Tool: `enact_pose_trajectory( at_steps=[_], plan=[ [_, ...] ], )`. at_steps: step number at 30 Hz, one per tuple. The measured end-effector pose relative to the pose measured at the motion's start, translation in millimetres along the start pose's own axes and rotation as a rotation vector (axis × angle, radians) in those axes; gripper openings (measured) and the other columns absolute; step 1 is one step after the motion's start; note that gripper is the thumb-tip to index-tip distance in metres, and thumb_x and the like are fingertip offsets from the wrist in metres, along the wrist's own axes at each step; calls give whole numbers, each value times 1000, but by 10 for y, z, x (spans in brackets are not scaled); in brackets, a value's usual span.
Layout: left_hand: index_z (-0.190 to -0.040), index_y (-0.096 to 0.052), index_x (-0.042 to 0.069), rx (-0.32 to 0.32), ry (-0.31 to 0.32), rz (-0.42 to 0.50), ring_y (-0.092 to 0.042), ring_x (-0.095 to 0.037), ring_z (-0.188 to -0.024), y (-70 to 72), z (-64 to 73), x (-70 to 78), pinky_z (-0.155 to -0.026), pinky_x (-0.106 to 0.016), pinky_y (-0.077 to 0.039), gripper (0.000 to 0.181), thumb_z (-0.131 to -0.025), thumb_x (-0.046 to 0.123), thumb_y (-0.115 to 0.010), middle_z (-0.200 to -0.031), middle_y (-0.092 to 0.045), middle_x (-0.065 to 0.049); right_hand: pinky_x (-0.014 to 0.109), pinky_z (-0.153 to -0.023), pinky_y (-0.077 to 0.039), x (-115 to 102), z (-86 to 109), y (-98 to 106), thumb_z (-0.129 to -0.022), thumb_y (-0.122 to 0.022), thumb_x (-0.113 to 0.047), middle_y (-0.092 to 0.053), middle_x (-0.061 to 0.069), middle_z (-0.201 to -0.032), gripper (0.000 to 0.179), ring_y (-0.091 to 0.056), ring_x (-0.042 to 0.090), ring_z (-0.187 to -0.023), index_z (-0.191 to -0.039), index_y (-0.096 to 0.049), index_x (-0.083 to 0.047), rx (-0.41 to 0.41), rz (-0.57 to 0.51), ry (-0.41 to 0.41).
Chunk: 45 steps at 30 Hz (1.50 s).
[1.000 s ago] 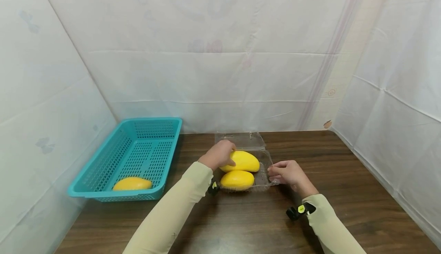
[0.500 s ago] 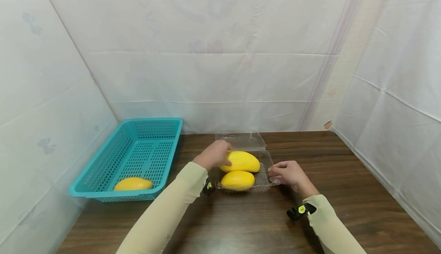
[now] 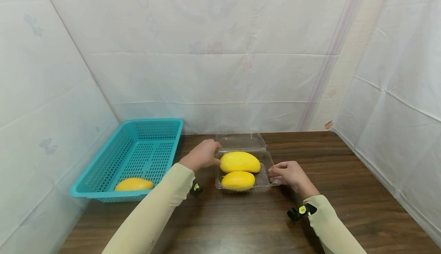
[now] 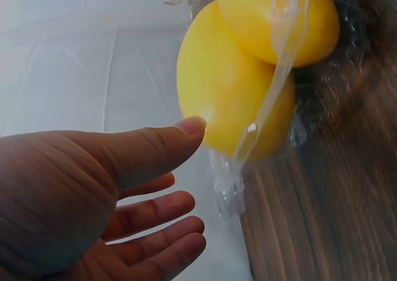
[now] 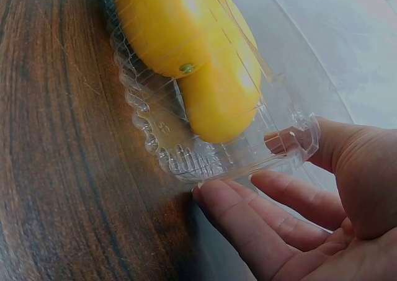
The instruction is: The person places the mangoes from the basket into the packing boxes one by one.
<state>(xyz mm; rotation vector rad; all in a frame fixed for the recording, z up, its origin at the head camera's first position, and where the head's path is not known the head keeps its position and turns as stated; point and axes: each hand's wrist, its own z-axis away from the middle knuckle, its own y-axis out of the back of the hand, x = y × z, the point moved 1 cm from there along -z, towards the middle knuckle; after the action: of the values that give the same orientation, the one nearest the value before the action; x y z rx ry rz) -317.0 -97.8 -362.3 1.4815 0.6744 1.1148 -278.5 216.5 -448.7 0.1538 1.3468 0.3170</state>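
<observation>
Two yellow mangoes lie side by side in a clear plastic clamshell container (image 3: 263, 173), the back mango (image 3: 240, 162) behind the front mango (image 3: 238, 180). The container's lid (image 3: 241, 142) is folded back towards the wall. My left hand (image 3: 202, 155) is at the container's left side, thumb and fingers apart, holding nothing. In the left wrist view its thumb tip (image 4: 193, 126) appears in front of a mango; whether they touch I cannot tell. On the opposite side my right hand (image 3: 291, 175) pinches the container's right edge, with the thumb over the rim and the fingers (image 5: 242, 222) outside.
To the left stands a turquoise slotted basket (image 3: 93, 166) with one mango (image 3: 134, 184) at its near end. A brown wooden table (image 3: 241, 223) lies under everything. White sheeting (image 3: 206, 74) walls off the back and both sides.
My left hand has let go of the back mango and drawn away to the left. The right hand and the container have stayed in place.
</observation>
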Motion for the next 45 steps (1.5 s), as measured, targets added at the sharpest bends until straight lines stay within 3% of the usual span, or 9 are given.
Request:
enact_pose_trajectory(
  at_steps=[7,19,25,33,45],
  plan=[
    [-134,-64,2,-4,48,46,-60,-30,-124,88,108,-132,-104,-45,-53,52,-89,21,-80,-135,-64,-14,27,-71,-62,-2,7,-21,-97,-67,-11,-78,17,-102,30,-76,17,-84,-116,-71,11,15,1,13],
    [-134,-62,-2,1,72,-43,-58,-36,-129,294,289,-382,-108,-48,-50,51,-91,20,-78,-137,-63,-19,28,-72,-62,-21,6,-14,-97,-67,-11,-78,17,-101,30,-76,18,-84,-116,-71,11,6,-11,13],
    [-136,-59,-5,-27,58,-58,-57,-39,-130,411,347,-514,-108,-51,-49,52,-94,19,-75,-139,-61,-23,28,-70,-62,-4,3,-12,-96,-67,-10,-78,17,-101,31,-76,17,-82,-117,-69,13,-1,-34,18],
    [-134,-61,-6,-48,93,-51,-61,-39,-125,470,429,-646,-103,-51,-53,49,-94,18,-75,-135,-64,-24,29,-71,-62,12,5,-19,-97,-67,-10,-78,17,-101,31,-76,18,-83,-117,-69,13,0,-31,14],
    [-141,-53,-8,14,102,-64,-60,-41,-124,564,560,-831,-101,-52,-53,50,-98,14,-68,-131,-63,-26,28,-71,-62,5,-4,-22,-97,-66,-9,-78,16,-100,30,-75,15,-82,-116,-69,13,2,-30,22]
  ],
)
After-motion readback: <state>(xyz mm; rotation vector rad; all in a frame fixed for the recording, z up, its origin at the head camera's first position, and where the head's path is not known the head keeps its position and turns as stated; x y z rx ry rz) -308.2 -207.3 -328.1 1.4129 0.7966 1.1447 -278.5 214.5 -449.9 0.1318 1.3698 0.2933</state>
